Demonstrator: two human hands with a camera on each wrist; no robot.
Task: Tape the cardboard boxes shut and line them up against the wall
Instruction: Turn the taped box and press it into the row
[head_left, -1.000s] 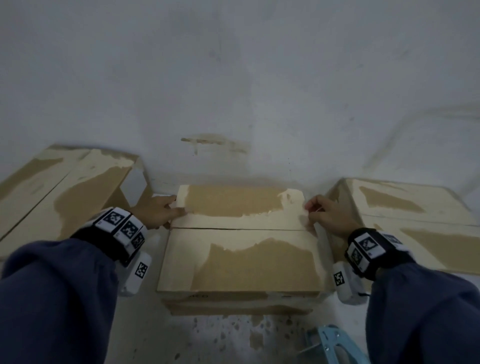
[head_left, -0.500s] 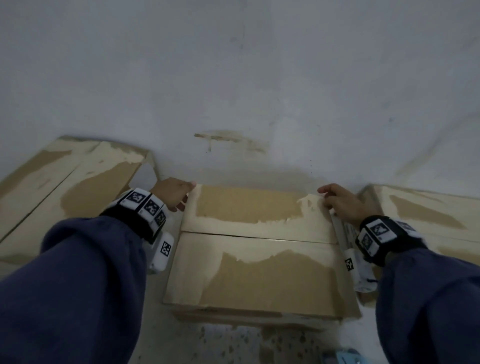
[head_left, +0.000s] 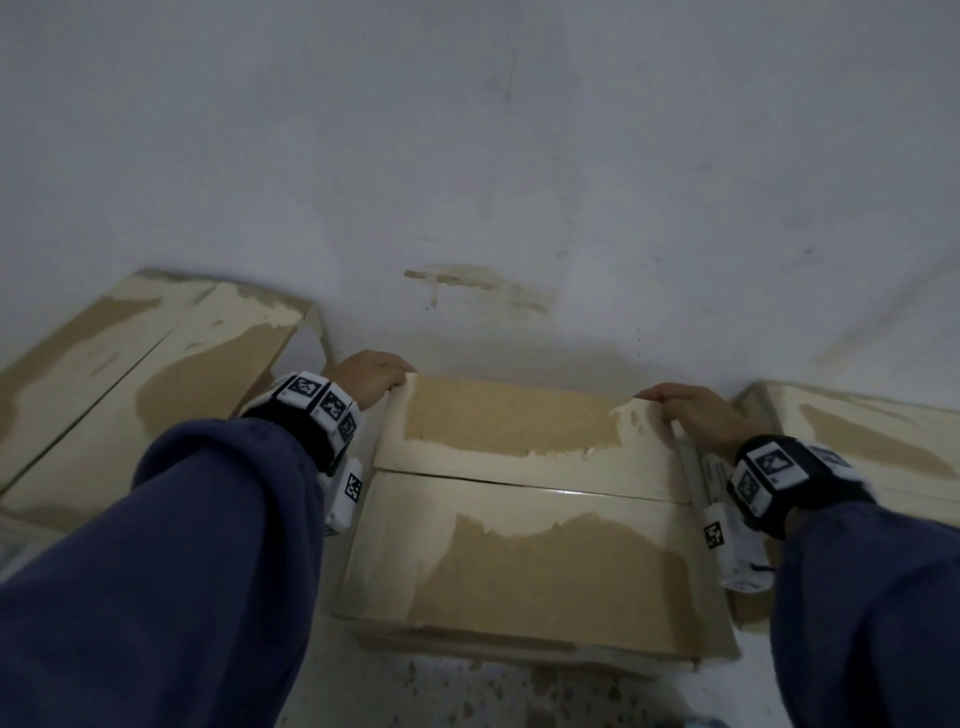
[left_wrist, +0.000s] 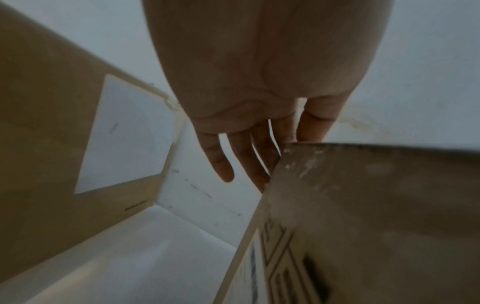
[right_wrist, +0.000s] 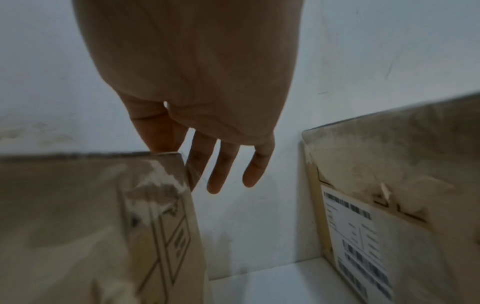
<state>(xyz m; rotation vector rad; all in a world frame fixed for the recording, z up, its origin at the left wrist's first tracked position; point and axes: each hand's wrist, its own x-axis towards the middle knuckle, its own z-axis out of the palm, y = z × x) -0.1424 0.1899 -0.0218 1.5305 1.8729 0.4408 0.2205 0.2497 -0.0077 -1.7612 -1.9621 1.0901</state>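
By the wall (head_left: 519, 156), along the floor's (head_left: 519, 696) far edge, three cardboard boxes: left box (head_left: 130, 389) and right box (head_left: 857, 441) cut off, middle box (head_left: 519, 561) whole. Left hand (head_left: 366, 379) and right hand (head_left: 696, 415) flank its far corners, straight fingers against it, gripping nothing; some fingertips hidden.

Three boxes sit on the floor (head_left: 363, 696) along the wall (head_left: 519, 156): the middle box (head_left: 519, 545) between the left box (head_left: 130, 395) and the right box (head_left: 857, 441), gaps either side. The left hand (head_left: 366, 382) and right hand (head_left: 696, 415) touch its far corners
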